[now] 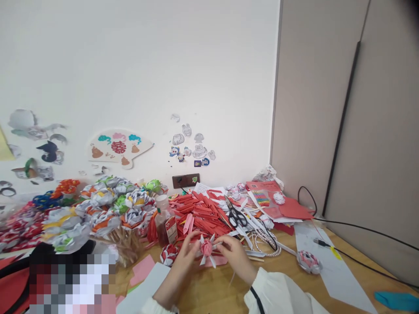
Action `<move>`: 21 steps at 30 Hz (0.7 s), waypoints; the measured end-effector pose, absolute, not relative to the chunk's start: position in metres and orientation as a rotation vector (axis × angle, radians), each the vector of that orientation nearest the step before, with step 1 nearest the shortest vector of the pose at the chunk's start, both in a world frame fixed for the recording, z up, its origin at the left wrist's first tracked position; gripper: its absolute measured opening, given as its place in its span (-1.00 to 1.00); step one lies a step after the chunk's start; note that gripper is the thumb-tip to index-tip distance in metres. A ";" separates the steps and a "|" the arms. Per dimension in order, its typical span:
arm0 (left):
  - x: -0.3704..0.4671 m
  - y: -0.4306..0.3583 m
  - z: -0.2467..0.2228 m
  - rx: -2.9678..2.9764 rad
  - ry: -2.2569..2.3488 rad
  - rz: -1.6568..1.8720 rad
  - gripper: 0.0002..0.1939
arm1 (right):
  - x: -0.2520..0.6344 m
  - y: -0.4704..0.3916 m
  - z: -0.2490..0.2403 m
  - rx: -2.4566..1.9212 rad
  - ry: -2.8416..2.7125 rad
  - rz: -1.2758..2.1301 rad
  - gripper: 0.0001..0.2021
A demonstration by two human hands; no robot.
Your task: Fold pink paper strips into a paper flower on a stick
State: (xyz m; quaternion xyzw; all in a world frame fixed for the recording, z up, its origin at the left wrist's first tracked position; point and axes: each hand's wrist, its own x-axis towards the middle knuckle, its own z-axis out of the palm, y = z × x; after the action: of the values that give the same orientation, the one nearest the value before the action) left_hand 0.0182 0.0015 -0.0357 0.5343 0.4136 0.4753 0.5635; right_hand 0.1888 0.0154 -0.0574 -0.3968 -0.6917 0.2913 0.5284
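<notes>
Between my two hands is a folded paper flower (206,247) with a pink centre and white pointed petals spread around it. My left hand (189,254) holds its left side, fingers curled around the edge. On the other side, my right hand (234,255) pinches at a white petal with thumb and forefinger. A pink paper strip (216,261) lies on the table just beneath the flower. Left of my left hand sits a finished red and white paper flower (169,254).
Behind my hands lies a heap of folded red strips (203,213) with black scissors (236,213) at its right. A bottle (163,218), a pearl string (266,242), paper flowers (114,200), white sheets (330,261) and a black cable (369,266) surround the wooden table (203,292).
</notes>
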 end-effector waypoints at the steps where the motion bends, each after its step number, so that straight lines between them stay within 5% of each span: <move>1: 0.016 0.004 -0.038 1.414 0.966 1.095 -0.39 | 0.188 0.016 -0.057 -0.964 -1.615 0.688 -0.85; 9: 0.011 0.015 -0.043 1.802 1.193 1.161 -0.60 | 0.193 0.013 -0.045 -0.963 -1.716 0.691 -0.82; 15: 0.008 0.013 -0.041 1.883 1.379 1.153 -0.59 | 0.204 0.021 -0.051 -1.514 -2.101 0.076 -0.92; 21: 0.002 0.013 -0.041 2.149 1.534 1.126 -0.61 | 0.198 0.025 -0.062 -1.511 -2.249 -0.133 -0.89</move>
State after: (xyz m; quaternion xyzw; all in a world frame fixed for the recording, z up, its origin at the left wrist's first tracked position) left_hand 0.0020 0.0129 -0.0412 0.7418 0.5296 0.3886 0.1354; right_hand 0.1975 0.0253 -0.0616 -0.5442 -0.8101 -0.0478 0.2126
